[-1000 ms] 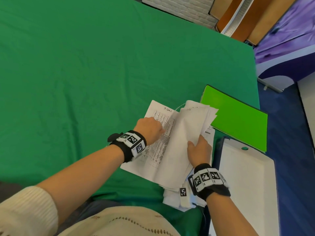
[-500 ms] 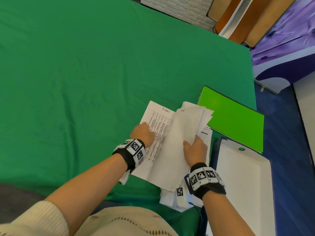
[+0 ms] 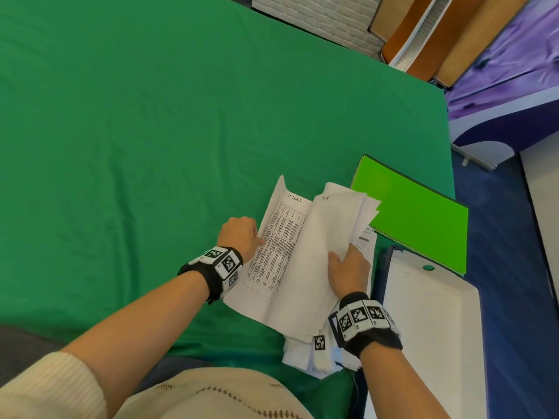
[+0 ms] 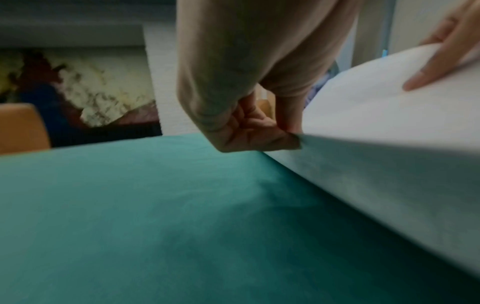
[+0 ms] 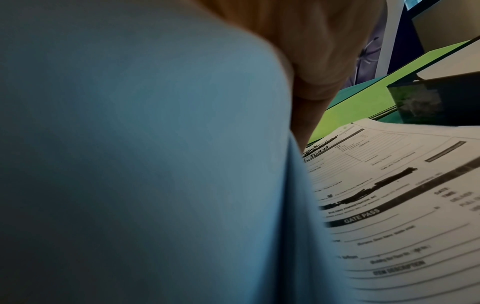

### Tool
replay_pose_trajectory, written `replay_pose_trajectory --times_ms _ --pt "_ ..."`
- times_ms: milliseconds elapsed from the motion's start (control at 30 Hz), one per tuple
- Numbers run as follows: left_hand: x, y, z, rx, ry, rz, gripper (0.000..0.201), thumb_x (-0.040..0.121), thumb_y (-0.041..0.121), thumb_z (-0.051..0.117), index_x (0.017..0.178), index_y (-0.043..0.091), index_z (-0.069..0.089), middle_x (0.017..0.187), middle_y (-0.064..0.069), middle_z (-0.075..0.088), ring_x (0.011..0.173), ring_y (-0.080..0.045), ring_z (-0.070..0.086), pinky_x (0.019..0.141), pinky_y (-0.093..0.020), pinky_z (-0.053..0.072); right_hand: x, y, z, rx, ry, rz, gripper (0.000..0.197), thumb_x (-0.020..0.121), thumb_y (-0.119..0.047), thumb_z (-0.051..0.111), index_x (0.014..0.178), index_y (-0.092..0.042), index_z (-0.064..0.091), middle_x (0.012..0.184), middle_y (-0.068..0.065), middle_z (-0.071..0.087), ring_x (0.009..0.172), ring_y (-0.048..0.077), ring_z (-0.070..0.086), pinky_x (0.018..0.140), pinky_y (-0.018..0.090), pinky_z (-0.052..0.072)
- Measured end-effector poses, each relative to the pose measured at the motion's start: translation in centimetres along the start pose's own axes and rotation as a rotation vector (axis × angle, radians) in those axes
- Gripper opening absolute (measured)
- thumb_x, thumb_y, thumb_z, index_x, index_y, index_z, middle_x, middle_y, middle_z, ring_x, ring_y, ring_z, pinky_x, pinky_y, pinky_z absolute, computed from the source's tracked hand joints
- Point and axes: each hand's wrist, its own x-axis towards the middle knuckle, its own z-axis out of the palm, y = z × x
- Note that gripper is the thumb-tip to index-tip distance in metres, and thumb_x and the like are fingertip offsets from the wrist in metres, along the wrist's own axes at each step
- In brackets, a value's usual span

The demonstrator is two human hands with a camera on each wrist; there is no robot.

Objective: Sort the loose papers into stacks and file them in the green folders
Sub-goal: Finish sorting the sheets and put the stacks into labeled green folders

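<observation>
A heap of loose white papers (image 3: 305,285) lies on the green cloth near the table's right edge. My left hand (image 3: 240,237) pinches the left edge of a printed table sheet (image 3: 279,240) headed in handwriting; in the left wrist view its fingertips (image 4: 291,135) nip the raised edge of that sheet (image 4: 389,164). My right hand (image 3: 348,267) holds a lifted bundle of sheets (image 3: 335,219), thumb on top. Under the bundle (image 5: 142,154) a gate pass form (image 5: 389,205) lies flat. A bright green folder (image 3: 417,219) lies shut beyond the papers.
A white tray-like box (image 3: 429,334) sits at the table's right edge, just right of the heap; its dark corner (image 5: 436,98) shows close to my right hand. The green cloth (image 3: 151,146) stretches left and far. Blue floor lies beyond the right edge.
My left hand has slid left to the printed sheet's edge and pinched it, raising that edge and baring more of the table. The right hand keeps holding the bundle.
</observation>
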Motion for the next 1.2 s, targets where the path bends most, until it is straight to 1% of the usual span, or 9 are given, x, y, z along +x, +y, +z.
replay_pose_trajectory --times_ms 167,300,433,600,700,800,933,1067,1200 --pt "-1.1 0.8 -0.5 0.680 -0.060 0.170 0.024 0.103 0.025 0.043 0.098 0.012 0.062 0.064 0.003 0.044 0.059 -0.014 0.051 0.054 -0.027 0.045 0.0 -0.1 -0.1 -0.006 0.012 -0.004 0.030 0.096 -0.016 0.054 0.120 0.001 0.057 0.121 0.020 0.062 0.112 0.035 0.056 0.096 0.036 0.044" --pt "-2.1 2.4 -1.2 0.843 -0.069 0.255 0.018 0.102 0.017 0.041 0.095 0.016 0.058 0.061 0.004 0.038 0.049 -0.010 0.040 0.048 -0.025 0.037 -0.1 -0.1 0.0 -0.018 0.016 -0.019 0.030 0.096 -0.016 0.054 0.120 0.001 0.057 0.120 0.020 0.062 0.111 0.035 0.057 0.093 0.034 0.044" --pt "-2.5 3.2 -0.5 0.769 -0.026 0.283 0.031 0.101 0.019 0.048 0.071 0.015 0.042 0.059 0.003 0.038 0.047 -0.012 0.037 0.050 -0.026 0.038 -0.2 -0.4 0.1 -0.024 0.012 -0.023 0.029 0.096 -0.017 0.054 0.119 0.001 0.057 0.119 0.020 0.062 0.110 0.035 0.057 0.093 0.034 0.044" --pt "-2.4 3.5 0.8 0.519 -0.005 0.345 0.034 0.098 0.025 0.047 0.067 0.014 0.053 0.070 0.000 0.049 0.057 -0.019 0.048 0.053 -0.028 0.037 -0.3 -0.3 -0.1 -0.022 0.022 -0.025 0.029 0.096 -0.015 0.054 0.119 0.003 0.058 0.118 0.021 0.063 0.110 0.035 0.057 0.091 0.032 0.043" --pt "-2.1 2.7 1.5 0.188 -0.193 0.393 0.030 0.094 0.044 0.052 0.090 0.022 0.072 0.104 0.002 0.054 0.096 -0.021 0.053 0.084 -0.040 0.044 -0.2 -0.1 -0.1 -0.023 0.028 -0.011 0.029 0.095 -0.016 0.055 0.118 0.001 0.058 0.120 0.021 0.062 0.111 0.036 0.056 0.093 0.036 0.044" --pt "-1.9 2.2 2.1 -0.156 -0.378 0.359 0.032 0.094 0.050 0.052 0.100 0.028 0.075 0.109 0.009 0.059 0.110 -0.017 0.055 0.098 -0.044 0.041 -0.3 -0.1 -0.1 -0.034 0.029 -0.004 0.030 0.095 -0.017 0.055 0.119 0.002 0.058 0.120 0.021 0.062 0.113 0.037 0.056 0.094 0.037 0.043" --pt "-1.3 1.2 2.4 0.024 -0.014 -0.084 0.046 0.097 0.047 0.048 0.129 0.014 0.052 0.133 -0.009 0.047 0.122 -0.026 0.047 0.101 -0.046 0.043 -0.3 -0.3 -0.1 -0.025 0.030 -0.002 0.028 0.095 -0.016 0.055 0.116 0.003 0.058 0.117 0.021 0.062 0.110 0.035 0.057 0.090 0.033 0.043" --pt "-0.3 -0.6 1.8 -0.062 0.008 -0.295 0.043 0.094 0.028 0.061 0.122 0.001 0.044 0.121 -0.015 0.049 0.108 -0.030 0.053 0.083 -0.034 0.046 -0.2 -0.1 -0.1 -0.015 0.027 0.014 0.028 0.095 -0.017 0.054 0.117 0.001 0.059 0.119 0.020 0.062 0.110 0.035 0.057 0.093 0.035 0.044" --pt "0.7 -1.4 1.9 -0.068 -0.005 -0.169 0.031 0.092 0.028 0.065 0.073 0.007 0.051 0.070 -0.006 0.054 0.063 -0.022 0.052 0.058 -0.030 0.048 -0.2 -0.2 0.0 -0.022 0.025 0.015 0.029 0.095 -0.017 0.054 0.119 0.000 0.058 0.120 0.020 0.062 0.112 0.035 0.056 0.094 0.036 0.044"
